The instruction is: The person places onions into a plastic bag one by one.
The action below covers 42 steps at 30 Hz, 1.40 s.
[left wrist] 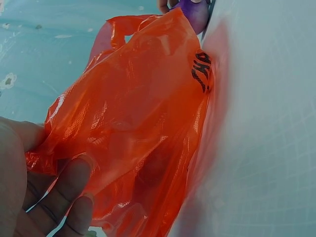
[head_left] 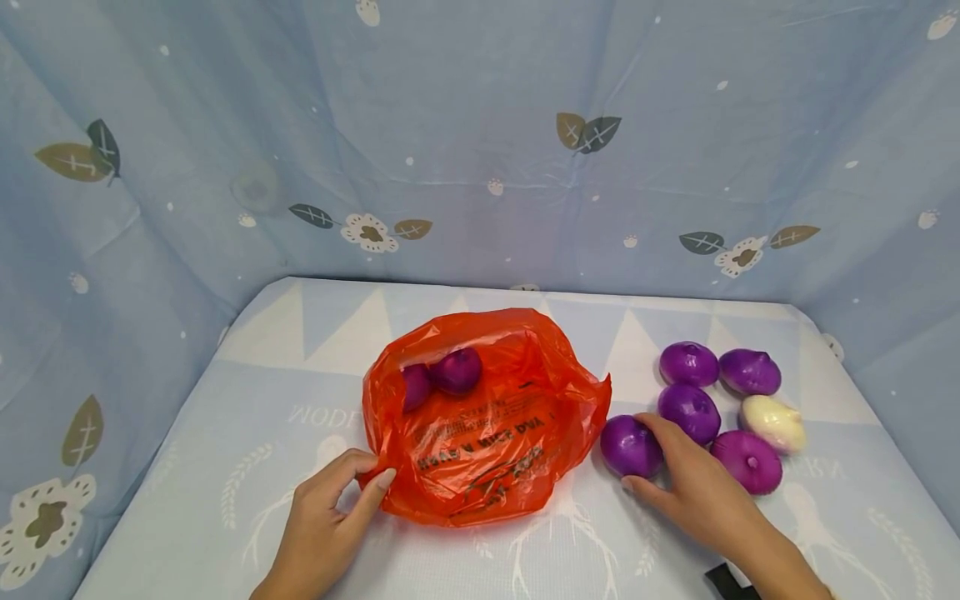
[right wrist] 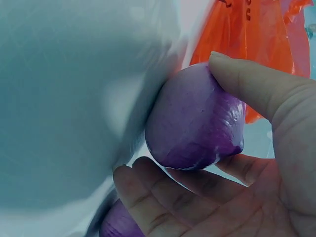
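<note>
Left hand [head_left: 322, 517] pinches the near edge of the orange plastic bag [head_left: 480, 417] at lower centre. Right hand [head_left: 697, 483] holds a purple onion [head_left: 630, 446] just beside the bag's right edge.

2 bare hands, left [head_left: 322, 521] and right [head_left: 693, 487], without sleeves or rings; a black strap [head_left: 726, 579] sits behind the right wrist.

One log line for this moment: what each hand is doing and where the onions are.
left hand pinches orange bag edge | right hand grips purple onion beside bag | two onions in bag | five loose on table, one white
</note>
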Motion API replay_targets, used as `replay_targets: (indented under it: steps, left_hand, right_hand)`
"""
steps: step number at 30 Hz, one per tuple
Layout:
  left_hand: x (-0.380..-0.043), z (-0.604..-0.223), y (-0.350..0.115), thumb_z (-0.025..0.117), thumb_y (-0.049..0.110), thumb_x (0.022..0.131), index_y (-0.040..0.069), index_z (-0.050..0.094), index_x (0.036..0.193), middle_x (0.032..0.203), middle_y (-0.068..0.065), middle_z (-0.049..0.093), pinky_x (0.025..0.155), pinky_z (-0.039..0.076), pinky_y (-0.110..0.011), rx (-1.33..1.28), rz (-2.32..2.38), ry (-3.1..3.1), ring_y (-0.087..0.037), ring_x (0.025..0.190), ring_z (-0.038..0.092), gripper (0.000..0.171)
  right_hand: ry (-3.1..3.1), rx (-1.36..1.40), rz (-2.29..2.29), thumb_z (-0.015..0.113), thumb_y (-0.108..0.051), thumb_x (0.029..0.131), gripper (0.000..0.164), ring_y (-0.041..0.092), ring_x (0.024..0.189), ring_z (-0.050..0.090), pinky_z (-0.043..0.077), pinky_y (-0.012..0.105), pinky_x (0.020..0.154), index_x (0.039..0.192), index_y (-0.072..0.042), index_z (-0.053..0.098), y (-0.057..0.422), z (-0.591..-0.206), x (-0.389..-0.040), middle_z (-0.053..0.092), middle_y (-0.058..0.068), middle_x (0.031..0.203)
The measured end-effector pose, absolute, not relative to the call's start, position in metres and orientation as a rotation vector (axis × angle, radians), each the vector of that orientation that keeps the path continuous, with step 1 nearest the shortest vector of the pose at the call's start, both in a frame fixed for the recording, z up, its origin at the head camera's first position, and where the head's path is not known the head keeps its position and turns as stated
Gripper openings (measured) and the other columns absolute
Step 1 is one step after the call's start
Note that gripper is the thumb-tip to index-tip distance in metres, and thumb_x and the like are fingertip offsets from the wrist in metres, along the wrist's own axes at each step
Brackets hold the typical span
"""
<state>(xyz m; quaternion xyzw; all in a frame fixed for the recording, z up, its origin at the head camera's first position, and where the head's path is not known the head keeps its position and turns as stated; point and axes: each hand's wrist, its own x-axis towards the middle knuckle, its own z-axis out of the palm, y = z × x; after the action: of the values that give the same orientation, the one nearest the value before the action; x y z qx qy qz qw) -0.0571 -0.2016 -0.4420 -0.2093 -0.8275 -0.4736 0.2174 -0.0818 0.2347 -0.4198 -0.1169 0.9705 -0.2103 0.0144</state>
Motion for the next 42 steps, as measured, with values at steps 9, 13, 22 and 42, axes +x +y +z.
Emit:
replay_targets:
  steps: [9,13,22,42]
  left_hand:
    - [-0.057,-0.443,-0.202,0.081,-0.009,0.084,0.020,0.070,0.104,0.092,0.009,0.066,0.077,0.050,-0.015,-0.582,-1.304,-2.282,-0.005,0.082,0.059,0.037]
    - [-0.057,-0.443,-0.202,0.081,-0.008,0.084,0.020,0.070,0.104,0.092,0.009,0.066,0.078,0.050,-0.014,-0.572,-1.304,-2.293,-0.005,0.082,0.059,0.036]
    - [-0.057,-0.443,-0.202,0.081,-0.008,0.085,0.020,0.070,0.104,0.094,0.008,0.067,0.080,0.051,-0.014,-0.565,-1.309,-2.305,-0.005,0.082,0.060,0.036]
    - [-0.057,-0.442,-0.202,0.081,-0.009,0.084,0.019,0.070,0.104,0.093,0.008,0.066,0.078,0.050,-0.014,-0.578,-1.310,-2.289,-0.005,0.082,0.059,0.036]
  right_hand:
    - [2.994,-0.324,-0.678,0.089,-0.035,0.084,0.082,0.041,0.124,0.061,0.050,0.062,0.099,0.148,-0.005,0.048,0.235,-0.420,-0.081,0.059,0.019,0.141]
    - [2.984,-0.301,-0.700,0.089,-0.038,0.085,0.083,0.042,0.126,0.060,0.050,0.062,0.099,0.148,-0.004,0.047,0.235,-0.420,-0.079,0.057,0.020,0.143]
    - [2.995,-0.275,-0.708,0.089,-0.043,0.083,0.089,0.036,0.108,0.067,0.057,0.057,0.089,0.148,-0.001,0.047,0.237,-0.412,-0.074,0.061,0.022,0.138]
    - [2.891,-0.211,-0.675,0.079,-0.069,0.081,0.092,0.035,0.120,0.064,0.060,0.053,0.084,0.152,-0.017,0.050,0.214,-0.364,-0.052,0.054,0.014,0.151]
